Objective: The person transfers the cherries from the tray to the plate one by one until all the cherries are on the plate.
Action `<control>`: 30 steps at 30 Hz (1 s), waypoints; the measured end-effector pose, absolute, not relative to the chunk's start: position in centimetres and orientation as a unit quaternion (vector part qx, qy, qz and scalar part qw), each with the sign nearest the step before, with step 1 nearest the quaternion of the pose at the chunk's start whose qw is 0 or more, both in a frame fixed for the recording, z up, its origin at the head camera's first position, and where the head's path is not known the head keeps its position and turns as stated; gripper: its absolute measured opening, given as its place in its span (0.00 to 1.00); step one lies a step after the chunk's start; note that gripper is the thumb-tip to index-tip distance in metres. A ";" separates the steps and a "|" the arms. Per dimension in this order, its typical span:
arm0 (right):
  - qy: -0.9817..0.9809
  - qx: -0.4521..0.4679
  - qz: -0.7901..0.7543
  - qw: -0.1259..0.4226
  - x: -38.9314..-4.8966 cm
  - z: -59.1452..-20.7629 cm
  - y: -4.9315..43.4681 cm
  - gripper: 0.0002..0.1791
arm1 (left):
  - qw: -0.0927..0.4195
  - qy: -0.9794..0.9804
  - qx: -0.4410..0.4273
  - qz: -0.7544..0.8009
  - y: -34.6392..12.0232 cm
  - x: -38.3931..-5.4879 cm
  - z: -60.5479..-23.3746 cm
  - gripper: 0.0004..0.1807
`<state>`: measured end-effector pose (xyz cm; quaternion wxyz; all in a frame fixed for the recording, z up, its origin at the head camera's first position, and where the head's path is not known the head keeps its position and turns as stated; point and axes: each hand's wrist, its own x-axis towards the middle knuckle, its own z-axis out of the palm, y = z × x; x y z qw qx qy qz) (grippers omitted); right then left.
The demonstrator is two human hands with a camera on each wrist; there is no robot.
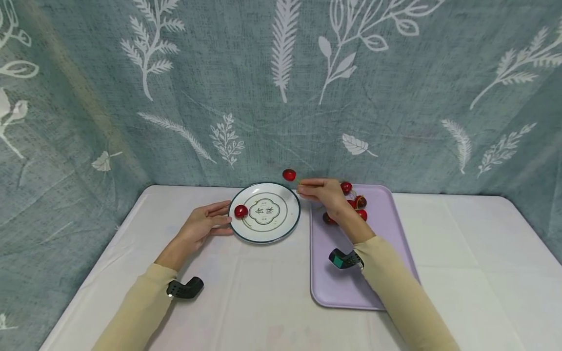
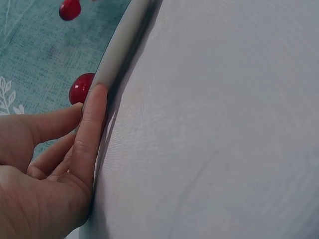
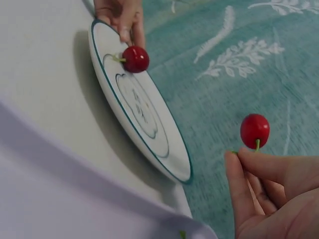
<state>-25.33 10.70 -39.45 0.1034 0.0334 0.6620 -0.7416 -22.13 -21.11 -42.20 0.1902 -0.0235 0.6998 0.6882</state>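
Your plate (image 1: 278, 230) is round and white, with a blue-green rim and printed medallion, near the bench's (image 1: 263, 302) far edge; your left hand (image 1: 199, 225) holds its left rim. One glossy red cherry (image 1: 241, 211) rests just inside that rim, green stem toward the near side. Your right hand (image 1: 327, 194) pinches another red cherry (image 1: 289, 175) by its green stem, off the plate's far right rim. More cherries (image 1: 360, 202), bright and dark red, cluster at your lilac tray's (image 1: 382, 209) far end, partly hidden.
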 end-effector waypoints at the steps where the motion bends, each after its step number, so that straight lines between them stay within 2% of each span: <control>1: 0.662 0.033 -0.742 0.105 -25.4 -39.4 10.5 0.20 | 0.191 0.700 -0.022 0.688 -21.1 -22.2 -42.1 0.33; 30: 0.646 0.045 -0.754 0.114 -25.2 -41.0 3.2 0.14 | 0.188 0.704 -0.024 0.685 -21.1 -22.3 -42.3 0.34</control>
